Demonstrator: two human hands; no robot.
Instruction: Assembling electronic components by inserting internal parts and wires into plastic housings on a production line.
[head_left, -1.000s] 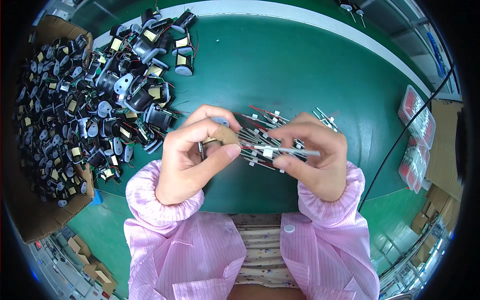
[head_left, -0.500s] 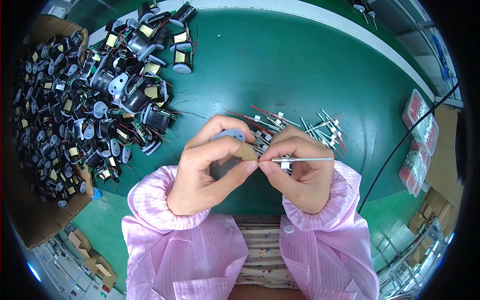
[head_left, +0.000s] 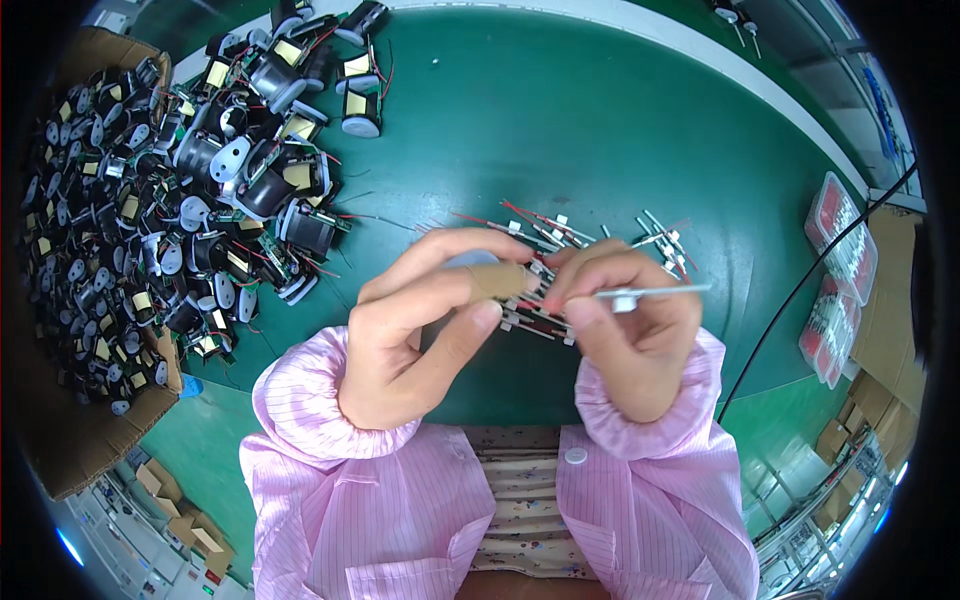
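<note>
Curled around a dark part with a grey end cap [head_left: 474, 259], my left hand [head_left: 405, 345] hides most of it behind the fingers. A tan covering [head_left: 492, 281] wraps the tip of its index finger. My right hand [head_left: 640, 335] pinches a thin grey rod [head_left: 665, 291] with a small white tab, one end pointing right. Red wire shows near the right fingertips, slightly blurred. Between and beyond both hands lies a loose heap of similar rods with red wires [head_left: 540, 233], partly covered by my fingers.
A large pile of black cylindrical parts with grey caps and wires [head_left: 265, 190] spreads on the left, spilling beside a cardboard box [head_left: 160, 415]. Clear plastic boxes of rods [head_left: 840, 245] stand at the right edge. A black cable [head_left: 790, 310] hangs before them.
My right hand has moved right, away from the left fingertips, carrying the rod. The left thumb and index finger have parted a little, and that hand still holds the dark part.
</note>
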